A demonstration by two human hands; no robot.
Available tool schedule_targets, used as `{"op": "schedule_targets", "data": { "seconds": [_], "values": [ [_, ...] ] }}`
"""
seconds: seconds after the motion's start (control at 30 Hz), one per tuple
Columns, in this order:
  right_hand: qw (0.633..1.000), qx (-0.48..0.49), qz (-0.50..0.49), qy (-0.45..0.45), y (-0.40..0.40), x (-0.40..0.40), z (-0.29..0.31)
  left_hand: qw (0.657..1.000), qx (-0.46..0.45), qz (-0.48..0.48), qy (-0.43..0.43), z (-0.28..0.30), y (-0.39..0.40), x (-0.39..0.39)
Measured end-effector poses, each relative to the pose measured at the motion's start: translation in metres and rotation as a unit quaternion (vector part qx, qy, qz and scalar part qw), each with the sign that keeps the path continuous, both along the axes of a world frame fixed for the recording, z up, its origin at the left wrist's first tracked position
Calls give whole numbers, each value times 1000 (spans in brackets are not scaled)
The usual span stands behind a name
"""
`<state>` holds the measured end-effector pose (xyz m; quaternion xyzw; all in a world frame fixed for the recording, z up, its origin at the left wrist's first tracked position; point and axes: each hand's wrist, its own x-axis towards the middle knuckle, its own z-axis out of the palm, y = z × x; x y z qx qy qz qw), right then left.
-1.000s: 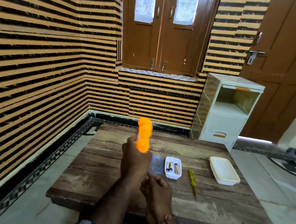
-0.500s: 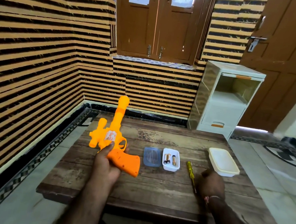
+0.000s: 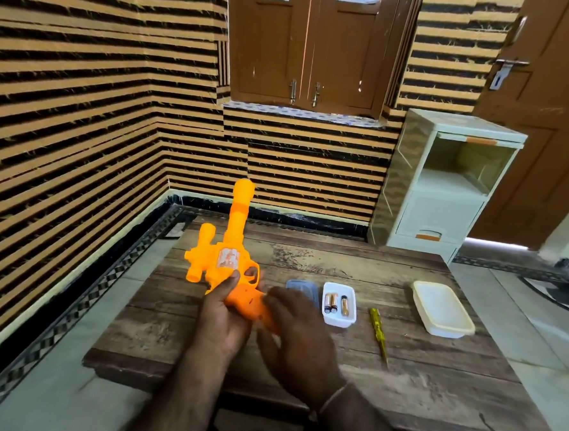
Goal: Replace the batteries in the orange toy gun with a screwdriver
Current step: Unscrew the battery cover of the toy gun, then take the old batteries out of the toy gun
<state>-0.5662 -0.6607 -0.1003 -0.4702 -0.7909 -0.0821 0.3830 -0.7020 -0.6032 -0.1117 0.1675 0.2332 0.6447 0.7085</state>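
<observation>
Orange toy gun (image 3: 228,262) is gripped at its handle by the left hand (image 3: 222,314) — barrel toward 12 o'clock; right hand (image 3: 297,332) is blurred, grip indiscernible.

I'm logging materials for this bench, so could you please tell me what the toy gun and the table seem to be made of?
Toy gun: apparently moulded plastic, uniform bright orange with a slight sheen and rounded seams. Table: looks like weathered wood, with grainy planks, matt and scuffed; it could be a printed wood-look surface.
</observation>
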Motion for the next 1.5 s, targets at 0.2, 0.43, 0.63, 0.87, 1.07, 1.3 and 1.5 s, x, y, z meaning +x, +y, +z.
{"op": "schedule_targets", "data": {
  "seconds": [0.2,0.43,0.63,0.87,1.07,1.3,1.5],
  "values": [
    [986,4,-24,-167,-1,-24,-15,999,-39,-4,1,4,-9,-6],
    [991,41,-13,-128,-8,-17,-22,999,-48,12,-15,16,-22,7],
    [992,94,6,-79,-13,-16,-20,997,-79,17,8,27,-27,9],
    [990,131,23,-56,-18,-21,-10,996,-74,33,37,27,-30,3],
    [963,-19,-45,265,-12,-20,5,993,-49,106,18,28,-31,-18],
    [818,-334,-188,428,30,-17,0,989,-46,139,17,20,-27,-66],
    [820,-404,-208,349,56,-40,-27,986,-58,154,10,20,-26,-81]
  ]
}}
